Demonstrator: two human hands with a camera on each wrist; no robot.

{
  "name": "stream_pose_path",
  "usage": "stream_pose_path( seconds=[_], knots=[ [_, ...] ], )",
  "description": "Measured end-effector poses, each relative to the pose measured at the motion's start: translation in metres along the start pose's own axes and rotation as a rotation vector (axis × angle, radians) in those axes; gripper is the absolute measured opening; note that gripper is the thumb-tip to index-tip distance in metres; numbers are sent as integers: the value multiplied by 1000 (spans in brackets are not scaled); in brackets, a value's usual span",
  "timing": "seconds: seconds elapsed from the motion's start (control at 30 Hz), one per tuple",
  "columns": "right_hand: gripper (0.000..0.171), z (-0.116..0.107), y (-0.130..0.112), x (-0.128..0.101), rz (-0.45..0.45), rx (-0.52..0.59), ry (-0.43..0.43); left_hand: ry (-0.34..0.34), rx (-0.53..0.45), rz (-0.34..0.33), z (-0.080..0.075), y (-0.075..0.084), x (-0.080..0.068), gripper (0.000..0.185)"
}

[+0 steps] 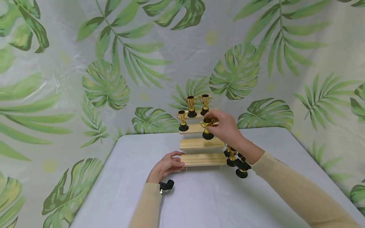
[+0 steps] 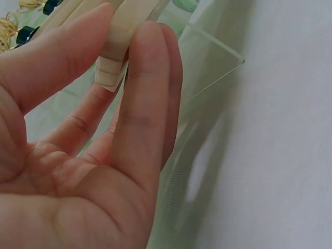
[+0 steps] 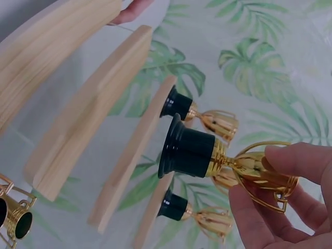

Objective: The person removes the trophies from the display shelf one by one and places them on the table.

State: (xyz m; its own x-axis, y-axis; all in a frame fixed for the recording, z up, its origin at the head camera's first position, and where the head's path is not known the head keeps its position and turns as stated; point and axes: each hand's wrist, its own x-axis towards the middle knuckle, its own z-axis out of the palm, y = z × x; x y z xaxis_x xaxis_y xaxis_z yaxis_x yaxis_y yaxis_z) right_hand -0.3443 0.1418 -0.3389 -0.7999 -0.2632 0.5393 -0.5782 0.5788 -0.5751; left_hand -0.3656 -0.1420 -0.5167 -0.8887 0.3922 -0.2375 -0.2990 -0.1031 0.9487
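A stepped stand point(image 1: 199, 144) of four wooden shelves on clear side panels sits mid-table. Two gold trophies with black bases point(image 1: 191, 106) stand on the top shelf, and one trophy point(image 1: 182, 121) stands at the left of the second shelf. My right hand point(image 1: 212, 122) pinches the cup of another gold trophy point(image 1: 207, 128) at the right end of the second shelf. Its black base point(image 3: 189, 150) is close to the shelf edge; contact is unclear. My left hand point(image 1: 178, 160) grips the left end of the bottom shelf point(image 2: 111, 52), beside the clear panel point(image 2: 207, 62).
Several more trophies point(image 1: 235, 160) lie on the grey table point(image 1: 199, 202) just right of the stand, under my right wrist. A leaf-print backdrop point(image 1: 114, 63) rises behind and beside the table.
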Motion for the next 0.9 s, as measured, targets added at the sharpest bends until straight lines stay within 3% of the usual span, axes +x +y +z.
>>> stream_pose_path(
  seconds=[0.9],
  knots=[
    [38, -29, 28, -64, -29, -14, -11, 79, 19, 12, 10, 2, -5, 55]
  ],
)
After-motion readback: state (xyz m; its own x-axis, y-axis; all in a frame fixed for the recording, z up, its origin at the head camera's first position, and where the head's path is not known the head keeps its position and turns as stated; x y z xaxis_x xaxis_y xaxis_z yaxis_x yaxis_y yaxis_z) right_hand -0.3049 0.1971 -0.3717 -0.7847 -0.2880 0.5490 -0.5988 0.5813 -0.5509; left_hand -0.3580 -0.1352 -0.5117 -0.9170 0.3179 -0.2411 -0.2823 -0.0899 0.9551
